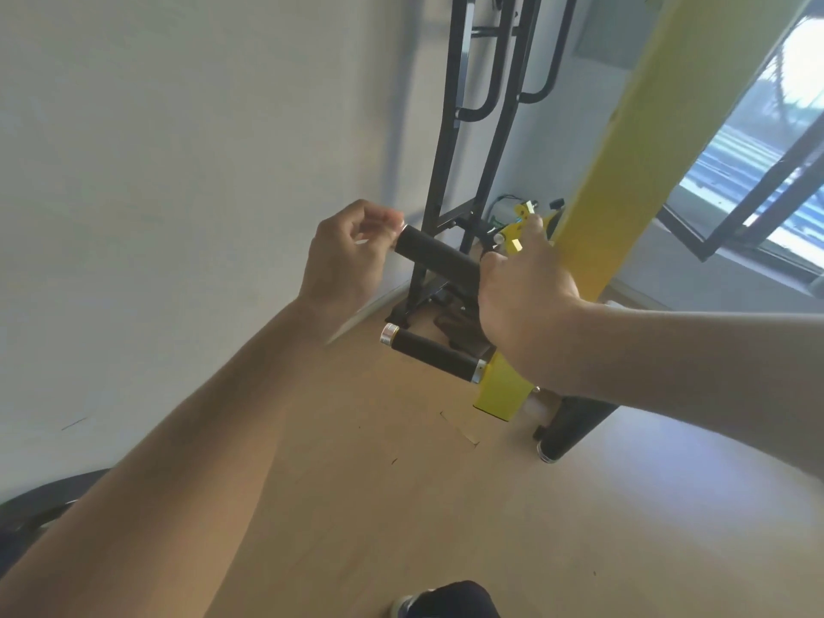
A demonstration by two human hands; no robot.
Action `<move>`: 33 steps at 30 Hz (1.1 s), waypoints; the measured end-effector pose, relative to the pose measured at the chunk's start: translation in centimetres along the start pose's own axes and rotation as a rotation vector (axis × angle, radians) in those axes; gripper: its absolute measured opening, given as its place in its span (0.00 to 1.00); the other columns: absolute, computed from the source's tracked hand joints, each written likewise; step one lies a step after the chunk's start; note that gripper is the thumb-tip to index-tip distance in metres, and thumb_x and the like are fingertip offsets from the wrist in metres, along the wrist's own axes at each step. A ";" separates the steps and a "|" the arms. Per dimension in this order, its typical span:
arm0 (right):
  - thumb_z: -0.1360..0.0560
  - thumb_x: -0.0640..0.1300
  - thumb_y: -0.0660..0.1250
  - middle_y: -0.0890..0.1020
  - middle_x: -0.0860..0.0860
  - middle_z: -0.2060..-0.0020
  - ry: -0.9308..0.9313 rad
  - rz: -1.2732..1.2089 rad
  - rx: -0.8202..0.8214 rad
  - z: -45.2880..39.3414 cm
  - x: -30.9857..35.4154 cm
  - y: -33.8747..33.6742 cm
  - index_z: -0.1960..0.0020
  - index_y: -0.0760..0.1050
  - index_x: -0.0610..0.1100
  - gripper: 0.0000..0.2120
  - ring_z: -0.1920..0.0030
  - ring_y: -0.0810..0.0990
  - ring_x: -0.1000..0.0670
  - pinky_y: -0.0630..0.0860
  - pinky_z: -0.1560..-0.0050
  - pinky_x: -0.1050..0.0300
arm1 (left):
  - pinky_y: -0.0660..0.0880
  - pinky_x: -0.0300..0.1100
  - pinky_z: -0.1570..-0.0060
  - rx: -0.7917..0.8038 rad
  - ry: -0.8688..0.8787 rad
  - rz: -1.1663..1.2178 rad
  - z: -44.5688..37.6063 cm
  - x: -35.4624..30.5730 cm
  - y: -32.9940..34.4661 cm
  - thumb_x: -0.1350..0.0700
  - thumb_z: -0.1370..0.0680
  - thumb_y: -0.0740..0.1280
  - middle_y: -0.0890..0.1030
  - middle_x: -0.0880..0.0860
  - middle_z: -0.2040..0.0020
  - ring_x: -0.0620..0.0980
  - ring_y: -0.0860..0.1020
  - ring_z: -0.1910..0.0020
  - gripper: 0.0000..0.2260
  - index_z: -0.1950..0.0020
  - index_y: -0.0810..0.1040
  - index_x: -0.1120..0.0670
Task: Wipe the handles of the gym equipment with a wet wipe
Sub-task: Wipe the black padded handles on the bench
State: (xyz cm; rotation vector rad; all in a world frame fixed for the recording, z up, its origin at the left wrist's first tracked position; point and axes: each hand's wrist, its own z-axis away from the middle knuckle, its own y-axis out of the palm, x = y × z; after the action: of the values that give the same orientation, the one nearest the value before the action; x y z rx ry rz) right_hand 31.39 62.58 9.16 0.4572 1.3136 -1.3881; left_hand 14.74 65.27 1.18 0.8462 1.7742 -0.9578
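Head view: right hand (517, 301) grip wraps upper handle (434, 256), left hand (345, 256) loosely curled, over wooden floor (401, 506).

Both forearms (232, 439) and hands (343, 256) are bare, sleeveless; a dark trouser knee (455, 602), possibly, shows below.

From where I stand, nothing here can be read. The tall yellow painted metal post of the gym machine (633, 140) carries no lettering, sticker or number on the face turned this way. Left of that post, the upper black foam-covered handle (434, 252) and the lower black foam-covered handle with silver end caps (430, 352) are plain, with no brand mark. The black steel frame (472, 127) farther left of the post, against the white wall (178, 149), shows no sign or plate; both are blurred.
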 end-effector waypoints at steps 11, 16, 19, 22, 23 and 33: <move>0.23 0.48 0.71 0.77 0.57 0.62 -0.096 -1.600 -0.187 -0.1 5.4 2.4 0.49 0.74 0.52 0.07 0.65 0.74 0.57 0.65 0.68 0.67 | 0.74 0.38 0.42 0.076 -0.271 0.144 6.8 7.2 0.9 0.43 0.21 0.67 0.85 0.41 0.49 0.35 0.81 0.47 0.11 0.42 0.80 0.45; 0.21 0.48 0.67 0.78 0.54 0.60 0.178 -1.985 -0.317 -4.9 9.0 3.2 0.52 0.75 0.49 0.03 0.61 0.76 0.55 0.67 0.68 0.66 | 0.69 0.27 0.52 0.021 -0.338 0.033 7.4 9.0 1.5 0.48 0.21 0.67 0.82 0.42 0.44 0.31 0.77 0.46 0.10 0.41 0.80 0.47; 0.19 0.45 0.61 0.80 0.51 0.52 0.172 -1.909 -0.419 -7.5 9.9 2.4 0.42 0.77 0.45 0.09 0.53 0.78 0.51 0.67 0.56 0.67 | 0.70 0.26 0.55 0.012 -0.348 0.005 7.1 9.8 2.1 0.51 0.20 0.67 0.83 0.44 0.45 0.37 0.79 0.46 0.11 0.39 0.79 0.51; 0.19 0.40 0.59 0.81 0.44 0.47 0.244 -1.620 -0.570 -9.8 9.7 2.7 0.41 0.77 0.41 0.11 0.46 0.78 0.45 0.69 0.48 0.56 | 0.69 0.19 0.57 -0.001 -0.338 0.038 6.7 10.4 2.6 0.53 0.19 0.66 0.82 0.44 0.46 0.27 0.79 0.54 0.14 0.35 0.78 0.56; 0.20 0.40 0.60 0.82 0.44 0.48 0.223 -1.523 -0.553 -10.6 9.9 3.1 0.43 0.78 0.41 0.11 0.46 0.79 0.44 0.70 0.49 0.55 | 0.69 0.20 0.57 0.004 -0.335 0.023 6.6 10.5 2.8 0.52 0.18 0.66 0.83 0.45 0.44 0.29 0.79 0.52 0.15 0.34 0.78 0.55; 0.19 0.45 0.62 0.75 0.48 0.40 -0.095 -1.100 -0.291 -9.9 11.7 5.0 0.31 0.67 0.45 0.18 0.42 0.75 0.46 0.69 0.39 0.49 | 0.74 0.31 0.50 0.108 -0.408 0.140 5.6 11.0 3.1 0.48 0.19 0.66 0.84 0.38 0.49 0.27 0.79 0.53 0.12 0.38 0.83 0.47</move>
State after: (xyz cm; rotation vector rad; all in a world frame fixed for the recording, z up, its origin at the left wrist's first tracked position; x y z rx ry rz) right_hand 28.29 67.27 -5.93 -0.6375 1.7347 -1.9865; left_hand 15.83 63.26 -11.38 0.7671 1.3094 -1.0552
